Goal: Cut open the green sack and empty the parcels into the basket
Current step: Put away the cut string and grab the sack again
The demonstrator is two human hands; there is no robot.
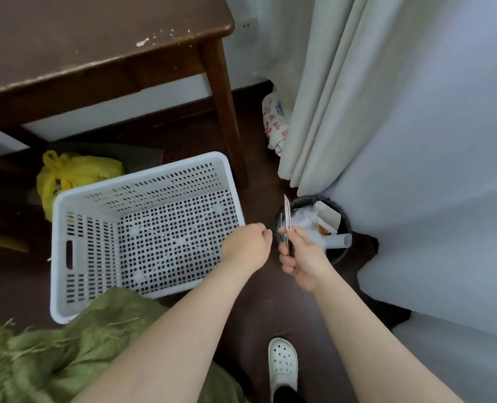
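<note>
A: Where are we seeing the sack (66, 344)?
B: Lower left, overlapping the empty basket (142, 175).
A: Hands?
B: Right hand (302, 257) is gripping the knife (287, 219), blade up; left hand (248, 242) is loosely curled, holding nothing.

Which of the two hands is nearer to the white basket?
Left. The left hand is over the right rim of the white basket. The right hand, holding a blade, is further right, by the black bin.

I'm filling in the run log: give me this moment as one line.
phase: pre-cut | right hand: holds blade upright | left hand: closed, empty | green sack: beside basket | basket: empty
</note>
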